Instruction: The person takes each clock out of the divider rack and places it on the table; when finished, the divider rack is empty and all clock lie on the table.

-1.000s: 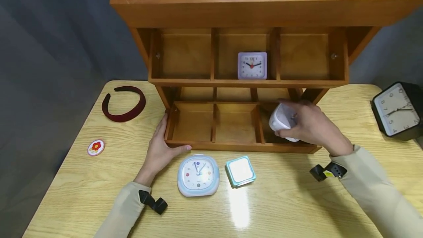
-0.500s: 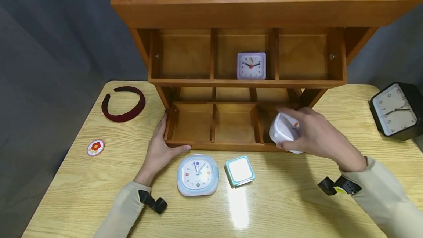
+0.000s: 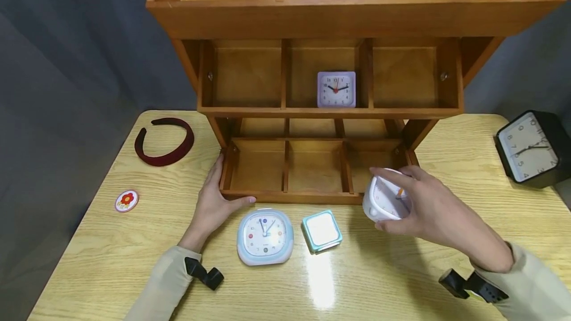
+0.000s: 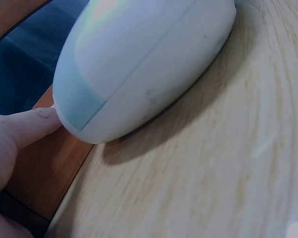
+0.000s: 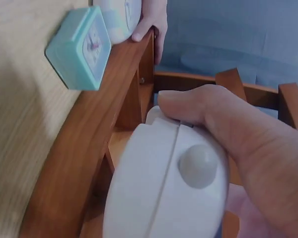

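Note:
My right hand (image 3: 428, 204) grips a white alarm clock (image 5: 159, 183) between thumb and fingers. In the head view the clock is tilted and overlaps the front edge of the bottom drawer's right compartment; part of its face is covered by the hand. My left hand (image 3: 211, 204) lies at the left front corner of the wooden bottom drawer (image 3: 263, 196), its fingers along the side and its thumb along the front. Close to that thumb sits a light-blue alarm clock (image 3: 265, 237). A small turquoise clock (image 3: 322, 232) stands to its right, its face washed out by glare.
Above, the middle drawer (image 3: 241, 111) holds a purple clock (image 3: 336, 89) in its centre compartment; the top drawer (image 3: 357, 16) juts out over it. A dark red headband (image 3: 165, 159) and a flower badge (image 3: 127, 201) lie left. A black clock (image 3: 531, 147) stands at the right.
My right hand has brought the white alarm clock out of the bottom drawer's right compartment, toward the front edge and me. The left hand keeps its place on the drawer corner.

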Motion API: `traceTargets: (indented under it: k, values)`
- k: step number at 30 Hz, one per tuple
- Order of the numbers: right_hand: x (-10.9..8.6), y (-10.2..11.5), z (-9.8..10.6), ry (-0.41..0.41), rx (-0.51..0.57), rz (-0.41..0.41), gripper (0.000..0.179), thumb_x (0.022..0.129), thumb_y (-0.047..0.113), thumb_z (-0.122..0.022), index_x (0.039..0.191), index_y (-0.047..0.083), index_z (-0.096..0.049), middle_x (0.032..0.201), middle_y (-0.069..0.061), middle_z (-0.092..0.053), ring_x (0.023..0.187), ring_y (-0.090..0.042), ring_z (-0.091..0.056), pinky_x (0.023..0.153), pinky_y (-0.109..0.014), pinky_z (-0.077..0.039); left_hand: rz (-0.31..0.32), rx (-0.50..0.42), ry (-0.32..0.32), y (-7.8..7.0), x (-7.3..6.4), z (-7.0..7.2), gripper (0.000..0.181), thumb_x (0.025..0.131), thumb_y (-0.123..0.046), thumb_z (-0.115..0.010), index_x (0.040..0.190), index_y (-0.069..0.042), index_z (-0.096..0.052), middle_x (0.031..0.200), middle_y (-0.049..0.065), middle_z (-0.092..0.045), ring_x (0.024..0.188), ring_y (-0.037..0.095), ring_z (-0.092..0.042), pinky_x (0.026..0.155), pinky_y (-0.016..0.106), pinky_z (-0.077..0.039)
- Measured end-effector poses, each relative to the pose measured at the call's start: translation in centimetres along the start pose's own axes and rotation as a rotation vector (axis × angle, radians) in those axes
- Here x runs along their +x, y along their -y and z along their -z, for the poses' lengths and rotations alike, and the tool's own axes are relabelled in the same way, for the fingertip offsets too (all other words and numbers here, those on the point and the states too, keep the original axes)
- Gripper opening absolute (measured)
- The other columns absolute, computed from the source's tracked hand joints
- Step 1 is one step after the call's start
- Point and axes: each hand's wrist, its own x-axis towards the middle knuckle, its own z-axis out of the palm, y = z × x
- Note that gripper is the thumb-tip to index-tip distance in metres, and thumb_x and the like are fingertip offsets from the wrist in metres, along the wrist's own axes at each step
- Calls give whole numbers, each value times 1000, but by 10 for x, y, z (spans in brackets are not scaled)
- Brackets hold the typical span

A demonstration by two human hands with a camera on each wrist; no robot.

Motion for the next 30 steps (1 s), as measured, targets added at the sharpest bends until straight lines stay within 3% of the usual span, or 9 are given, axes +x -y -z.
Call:
traceTargets:
  k: [8,13,18,30]
  values:
    - [-18,5,-14,3,-2,11,88,59,37,-90,137,20,-53,113,-23,-57,80,-22,-59,59,-29,-48,12,-1,12,-1,0,0,126,66,-36,-90,157,-26,-2,164,5,-9,149,32,-15,119,53,-19]
    - [-24,7,-24,71,9,-28,90,59,39,-90,139,24,-52,123,-27,-54,87,-27,-61,60,-32,-50,18,0,15,-1,0,0,127,66,-37,-90,157,-26,-2,164,5,-8,149,31,-15,119,53,-18]
    - [-25,8,-31,79,7,-24,90,58,38,-90,139,24,-52,129,-27,-51,91,-31,-59,60,-34,-50,22,-4,14,0,-1,0,127,66,-37,-90,157,-25,-2,164,5,-9,149,31,-15,119,53,-18]
    - [-24,9,-46,87,-9,-11,87,57,36,-90,136,23,-56,119,-20,-56,87,-27,-57,59,-29,-45,11,-14,14,0,-1,0,126,66,-37,-90,157,-25,-2,164,5,-9,149,32,-15,119,55,-18]
